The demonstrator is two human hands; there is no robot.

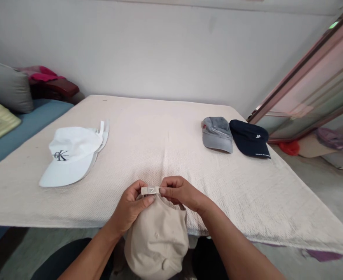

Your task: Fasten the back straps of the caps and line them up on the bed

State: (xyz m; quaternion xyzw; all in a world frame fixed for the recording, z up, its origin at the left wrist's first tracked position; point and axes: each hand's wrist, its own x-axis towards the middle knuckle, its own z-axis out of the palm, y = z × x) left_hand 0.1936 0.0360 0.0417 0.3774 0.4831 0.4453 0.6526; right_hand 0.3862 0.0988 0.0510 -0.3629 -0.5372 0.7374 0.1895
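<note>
— Where is the beige cap (156,237) sitting?

— At the near edge of the tabletop (165,147), crown hanging off toward the person's lap. The left hand (132,208) and right hand (179,192) are both pinching its metal strap buckle (149,190).

— What might be going wrong?

— The strap could be slipping out of the buckle if the pinch is loosening, and the unsupported cap could be sliding off the edge.

— And the white cap (70,155), grey cap (217,134), navy cap (250,138)?

— Lying well apart, untouched.

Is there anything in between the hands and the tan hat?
No, nothing visible. The left hand and right hand already pinch the metal buckle at the back of the beige cap, touching it directly.
</note>
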